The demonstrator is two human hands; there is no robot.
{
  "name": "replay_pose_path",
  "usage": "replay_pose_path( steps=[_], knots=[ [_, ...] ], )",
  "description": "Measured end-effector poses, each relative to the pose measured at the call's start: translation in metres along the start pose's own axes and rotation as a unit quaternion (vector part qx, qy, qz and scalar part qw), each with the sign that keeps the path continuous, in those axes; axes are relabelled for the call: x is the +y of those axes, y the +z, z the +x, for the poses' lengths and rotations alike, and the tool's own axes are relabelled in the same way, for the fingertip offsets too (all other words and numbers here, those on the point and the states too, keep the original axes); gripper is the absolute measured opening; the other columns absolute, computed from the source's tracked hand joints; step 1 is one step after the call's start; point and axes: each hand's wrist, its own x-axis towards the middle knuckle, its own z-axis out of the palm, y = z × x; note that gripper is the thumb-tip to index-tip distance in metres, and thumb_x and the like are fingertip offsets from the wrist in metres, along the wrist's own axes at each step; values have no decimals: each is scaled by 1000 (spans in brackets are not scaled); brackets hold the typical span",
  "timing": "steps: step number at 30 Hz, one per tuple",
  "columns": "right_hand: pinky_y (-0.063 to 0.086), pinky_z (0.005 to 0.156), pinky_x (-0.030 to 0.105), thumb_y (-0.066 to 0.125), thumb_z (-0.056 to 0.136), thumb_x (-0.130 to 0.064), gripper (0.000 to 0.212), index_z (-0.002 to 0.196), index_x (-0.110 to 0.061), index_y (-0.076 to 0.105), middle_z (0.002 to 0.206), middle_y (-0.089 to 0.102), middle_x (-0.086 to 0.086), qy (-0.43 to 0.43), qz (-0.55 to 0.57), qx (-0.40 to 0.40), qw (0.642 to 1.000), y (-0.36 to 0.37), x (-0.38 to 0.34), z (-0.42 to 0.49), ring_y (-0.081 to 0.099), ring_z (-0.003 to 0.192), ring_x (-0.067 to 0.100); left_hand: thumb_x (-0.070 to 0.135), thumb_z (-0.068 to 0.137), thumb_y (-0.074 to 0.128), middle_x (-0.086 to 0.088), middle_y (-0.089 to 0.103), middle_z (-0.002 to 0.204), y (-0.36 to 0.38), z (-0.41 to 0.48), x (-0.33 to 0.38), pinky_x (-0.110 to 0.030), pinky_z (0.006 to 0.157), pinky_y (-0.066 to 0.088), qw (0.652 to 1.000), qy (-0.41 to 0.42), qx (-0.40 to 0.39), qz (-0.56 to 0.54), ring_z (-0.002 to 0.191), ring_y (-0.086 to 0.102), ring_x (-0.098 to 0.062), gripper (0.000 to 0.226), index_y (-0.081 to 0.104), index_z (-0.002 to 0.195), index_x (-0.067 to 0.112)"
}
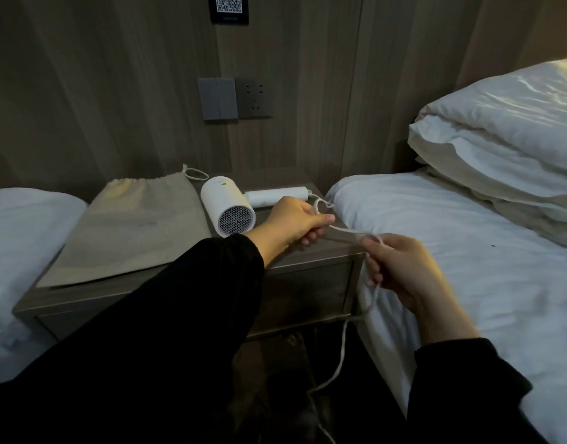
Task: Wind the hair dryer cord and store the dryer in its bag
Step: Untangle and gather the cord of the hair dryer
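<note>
A white hair dryer (228,208) lies on the nightstand (307,251), its grille facing me and its handle pointing right. Its white cord (342,347) leaves the handle end, loops past both hands and hangs down to the floor. My left hand (295,224) pinches the cord just right of the dryer. My right hand (400,267) grips the cord lower and nearer to me, at the nightstand's front right corner. A beige drawstring bag (131,232) lies flat on the nightstand, left of the dryer.
A bed with white sheets (468,267) and stacked pillows (506,139) stands on the right, another white bed (22,232) on the left. A wall switch and socket (235,98) sit above the nightstand on the wood panel wall.
</note>
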Motion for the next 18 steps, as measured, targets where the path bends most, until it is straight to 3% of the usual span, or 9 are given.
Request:
replay_pose_path(
  steps=[2, 6, 7, 9, 11, 13, 15, 17, 18],
  knots=[
    [36, 31, 18, 58, 88, -8, 9, 97, -8, 57, 47, 45, 9, 8, -111, 92, 989, -1, 9, 9, 36, 25, 12, 28, 85, 65, -10, 64, 61, -8, -3, 2, -25, 54, 44, 989, 67, 54, 119, 55, 56, -18, 31, 67, 67, 3],
    [42, 38, 25, 62, 79, -9, 15, 94, -12, 61, 55, 59, 11, -2, -277, 105, 955, -6, 24, 18, 49, 31, 21, 23, 86, 55, -8, 65, 97, -41, -4, -2, -35, 78, 43, 884, 195, 290, 312, 97, 54, -25, 20, 71, 86, 11],
    [47, 46, 29, 65, 77, -14, 12, 89, -14, 63, 60, 61, 12, -7, -316, 114, 942, -4, 25, 19, 55, 41, 26, 27, 85, 56, -8, 60, 108, -50, -1, -6, -36, 85, 41, 867, 185, 318, 337, 106, 48, -26, 21, 69, 96, 13],
    [47, 59, 34, 70, 73, -26, 16, 68, -13, 62, 64, 61, 12, -25, -396, 138, 908, 1, 24, 18, 61, 65, 34, 44, 82, 58, -8, 47, 129, -65, 8, -17, -41, 97, 37, 865, 81, 327, 372, 123, 38, -29, 45, 57, 119, 19],
    [38, 61, 32, 69, 74, -38, 41, 52, -10, 50, 57, 53, 12, -36, -424, 154, 892, 7, 21, 17, 58, 72, 36, 56, 76, 60, -10, 35, 142, -74, 14, -29, -44, 101, 36, 895, -40, 303, 326, 129, 33, -31, 67, 43, 131, 22],
    [36, 61, 33, 65, 78, -45, 51, 47, -11, 43, 52, 50, 11, -41, -416, 173, 892, 12, 22, 18, 54, 68, 35, 51, 72, 68, -12, 32, 143, -79, 19, -39, -42, 99, 38, 931, -94, 282, 213, 127, 36, -31, 80, 32, 136, 22],
    [44, 65, 36, 61, 80, -39, 41, 53, -13, 45, 62, 62, 17, -54, -367, 183, 910, 18, 25, 23, 59, 70, 37, 38, 70, 75, -13, 35, 141, -83, 20, -43, -38, 97, 40, 953, -111, 269, 85, 125, 40, -30, 89, 24, 141, 19],
    [51, 74, 38, 60, 79, -31, 15, 74, -16, 57, 81, 70, 19, -71, -307, 192, 929, 24, 25, 28, 65, 80, 37, 32, 72, 76, -12, 40, 138, -87, 20, -41, -34, 91, 41, 956, -128, 265, -20, 121, 44, -28, 91, 21, 142, 15],
    [50, 76, 37, 62, 78, -29, 17, 87, -14, 61, 87, 70, 18, -71, -291, 193, 934, 27, 23, 27, 65, 84, 37, 32, 74, 75, -12, 42, 136, -88, 19, -40, -32, 86, 41, 953, -134, 266, -62, 117, 47, -26, 88, 22, 142, 13]
  ],
)
